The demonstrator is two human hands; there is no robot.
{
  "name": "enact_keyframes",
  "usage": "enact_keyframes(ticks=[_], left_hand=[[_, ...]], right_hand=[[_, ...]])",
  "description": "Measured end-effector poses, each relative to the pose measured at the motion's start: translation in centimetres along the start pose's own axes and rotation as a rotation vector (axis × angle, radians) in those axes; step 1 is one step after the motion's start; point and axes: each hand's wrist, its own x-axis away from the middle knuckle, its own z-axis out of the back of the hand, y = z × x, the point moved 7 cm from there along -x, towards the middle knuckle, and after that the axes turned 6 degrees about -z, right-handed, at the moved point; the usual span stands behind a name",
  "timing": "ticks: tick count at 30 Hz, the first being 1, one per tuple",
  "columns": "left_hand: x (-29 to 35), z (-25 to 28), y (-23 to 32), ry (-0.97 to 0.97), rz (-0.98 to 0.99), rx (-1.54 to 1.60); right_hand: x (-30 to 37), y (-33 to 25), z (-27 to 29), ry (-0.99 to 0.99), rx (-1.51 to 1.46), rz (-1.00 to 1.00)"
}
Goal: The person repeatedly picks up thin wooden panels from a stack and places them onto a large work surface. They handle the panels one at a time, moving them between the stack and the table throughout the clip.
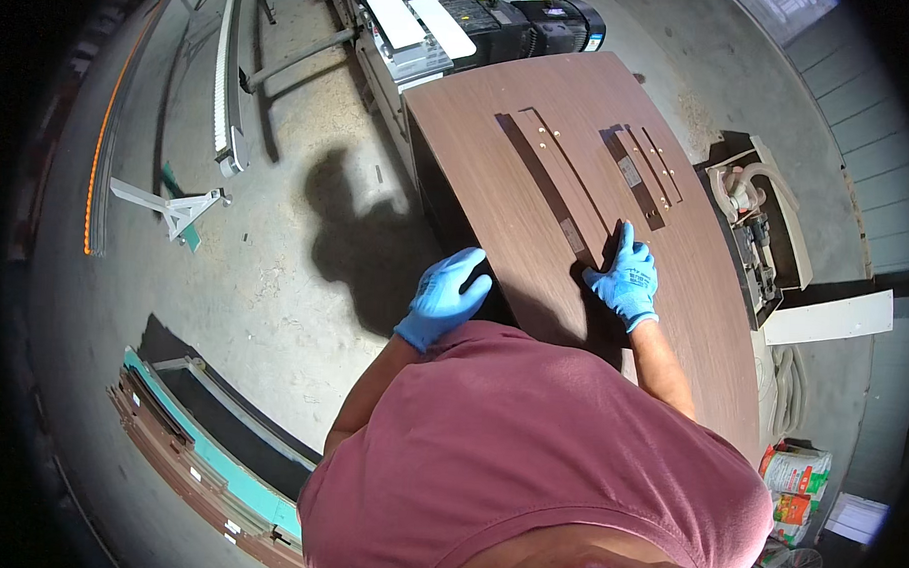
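My right hand (630,278), in a blue glove, rests at the near end of a long brown strip (568,173) on the brown wood-grain tabletop (487,225). Its index finger points forward and its thumb is spread to the side. The strip has small brass-coloured fittings near its far end. Farther right lie shorter brown strips (642,168) with similar fittings and a pale label. My left hand (444,296), also gloved in blue, is off the table's left edge by my body. Its thumb stands apart from loosely bent fingers, with nothing visible in it.
Beyond the table stands a machine with a black motor (563,29). An open box of tools (757,229) sits along the right edge. Brown boards (193,465) are stacked by a turquoise edge at lower left. A metal stand (182,209) reaches across the floor at left.
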Motion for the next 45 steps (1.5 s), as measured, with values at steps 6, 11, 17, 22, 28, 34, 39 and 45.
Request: enact_keyframes(ticks=[6, 11, 17, 22, 28, 34, 39, 45], left_hand=[[-1.8, -0.8, 0.9, 0.131, 0.001, 0.143], [-2.4, -2.0, 0.6, 0.079, 0.167, 0.393], [-0.8, -5.9, -0.6, 0.216, 0.494, 1.209], [0.6, -2.6, 1.2, 0.284, 0.384, 1.118], [16.7, 0.9, -0.9, 0.674, 0.433, 1.81], [32.3, 7.0, -1.4, 1.3, 0.217, 1.729], [47.6, 10.0, -8.1, 1.663, 0.031, 1.635], [67.6, 17.1, -13.1, 2.115, -0.221, 1.421]], right_hand=[[0.3, -0.5, 0.4, 0.008, -0.059, 0.074], [-0.4, 0.8, 0.2, -0.026, -0.215, 0.034], [0.3, 2.2, -6.8, -0.61, -1.138, 0.157], [8.7, -5.7, -3.1, -0.857, -0.907, 0.218], [15.5, -16.1, -3.7, -1.189, -0.49, 0.562], [25.3, -31.8, -8.4, -1.37, 0.059, 1.051], [37.9, -45.5, -5.5, -0.367, 0.221, 1.882], [51.0, -57.1, -10.4, -0.49, -0.485, 1.858]])
